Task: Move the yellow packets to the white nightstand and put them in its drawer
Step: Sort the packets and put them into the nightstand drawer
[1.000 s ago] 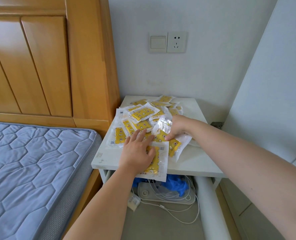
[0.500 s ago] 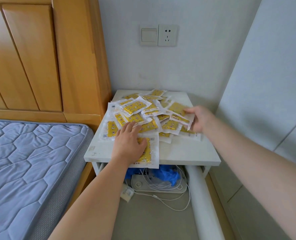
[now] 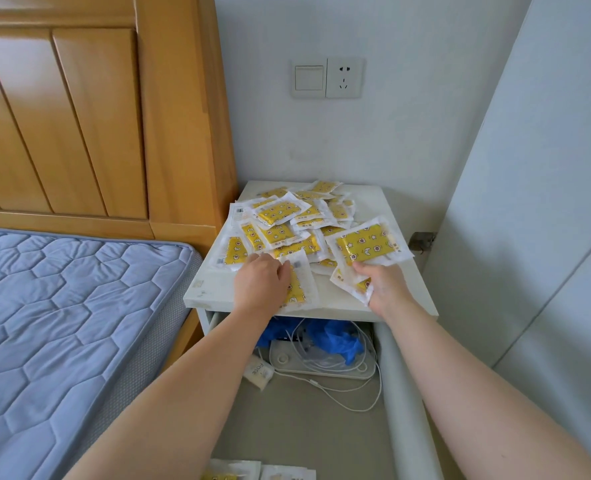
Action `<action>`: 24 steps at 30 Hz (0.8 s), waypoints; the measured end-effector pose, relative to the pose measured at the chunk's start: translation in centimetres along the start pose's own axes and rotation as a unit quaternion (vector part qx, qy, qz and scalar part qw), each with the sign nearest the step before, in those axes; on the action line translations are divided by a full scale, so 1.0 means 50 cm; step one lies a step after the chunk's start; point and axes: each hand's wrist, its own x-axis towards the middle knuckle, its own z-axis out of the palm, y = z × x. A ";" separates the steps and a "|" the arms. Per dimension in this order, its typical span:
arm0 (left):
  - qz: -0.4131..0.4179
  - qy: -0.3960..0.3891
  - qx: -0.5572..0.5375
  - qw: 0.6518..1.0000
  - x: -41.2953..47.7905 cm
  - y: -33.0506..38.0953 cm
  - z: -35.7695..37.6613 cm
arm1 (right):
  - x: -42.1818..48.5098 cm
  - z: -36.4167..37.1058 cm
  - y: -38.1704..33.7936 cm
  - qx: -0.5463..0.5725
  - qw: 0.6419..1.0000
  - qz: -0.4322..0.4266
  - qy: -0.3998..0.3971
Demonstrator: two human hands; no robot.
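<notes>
Several yellow packets (image 3: 283, 223) in clear wrappers lie heaped on the top of the white nightstand (image 3: 384, 209). My right hand (image 3: 386, 287) grips a bunch of packets (image 3: 366, 245) lifted above the front right of the top. My left hand (image 3: 261, 284) rests with curled fingers on a packet (image 3: 301, 289) that hangs over the front edge. Below, the open drawer (image 3: 401, 393) reaches toward me. More packets (image 3: 238, 471) lie at the drawer's near end.
The drawer holds a blue glove (image 3: 335, 336), white cables (image 3: 353, 382), a white power strip (image 3: 297, 363) and a small pouch (image 3: 259, 372). A wooden headboard (image 3: 96, 116) and blue mattress (image 3: 62, 323) stand left. A wall switch and socket (image 3: 327, 77) are above, a white wardrobe (image 3: 546, 202) at right.
My right hand has pulled back from the far right of the pile toward the front edge, lifting a bunch of packets. My left hand has stayed on the front packet.
</notes>
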 end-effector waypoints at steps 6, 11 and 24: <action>-0.017 -0.109 0.118 0.987 -0.017 0.022 -0.021 | -0.001 -0.002 -0.010 0.046 0.998 0.019 -0.038; -0.114 -0.154 0.087 0.978 -0.006 0.035 -0.040 | -0.003 -0.023 -0.017 0.110 0.989 0.050 -0.080; -0.215 -0.187 -0.204 0.937 0.022 0.048 -0.053 | 0.002 -0.034 -0.022 0.186 0.974 0.049 -0.119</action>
